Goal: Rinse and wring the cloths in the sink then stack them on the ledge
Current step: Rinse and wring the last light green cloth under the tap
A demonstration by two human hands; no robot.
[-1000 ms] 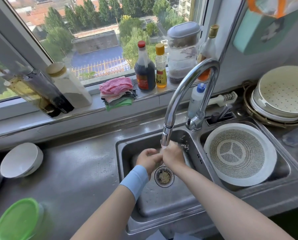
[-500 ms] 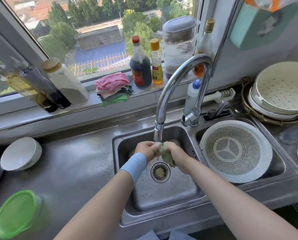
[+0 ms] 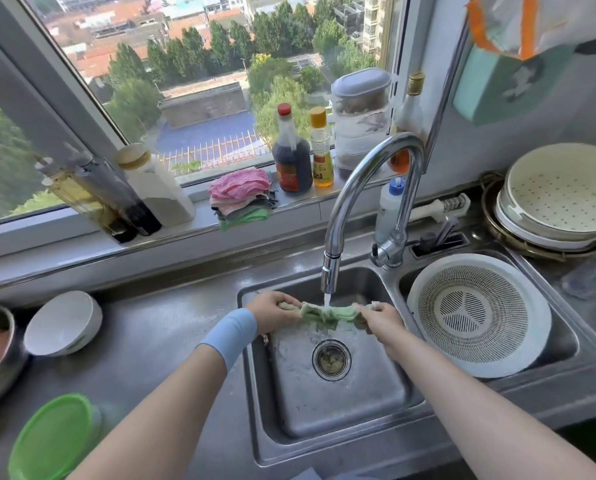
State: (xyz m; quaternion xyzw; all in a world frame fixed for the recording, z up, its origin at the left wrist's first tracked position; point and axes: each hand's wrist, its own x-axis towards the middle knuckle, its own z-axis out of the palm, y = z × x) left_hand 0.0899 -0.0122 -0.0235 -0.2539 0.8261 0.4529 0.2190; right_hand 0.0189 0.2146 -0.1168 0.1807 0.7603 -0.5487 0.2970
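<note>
A pale green cloth [image 3: 327, 314] is stretched out under the running tap [image 3: 331, 271], over the left basin of the steel sink [image 3: 324, 410]. My left hand [image 3: 272, 311], with a blue wristband, grips the cloth's left end. Its right end is held by my right hand [image 3: 381, 322]. Water falls onto the middle of the cloth. On the window ledge [image 3: 192, 233] behind the sink sits a stack of folded cloths [image 3: 241, 199], pink on top, green at the bottom.
A white colander [image 3: 476, 313] fills the right basin. Sauce bottles [image 3: 291, 154], a plastic jar [image 3: 360, 116] and oil bottles [image 3: 95, 192] stand on the ledge. White bowl [image 3: 62, 322] and green lid [image 3: 52, 438] sit on the left counter; stacked strainers [image 3: 556, 192] at the right.
The cloth was bunched between both hands under the tap. Now my hands have moved apart and the cloth is spread out lengthwise in the water stream.
</note>
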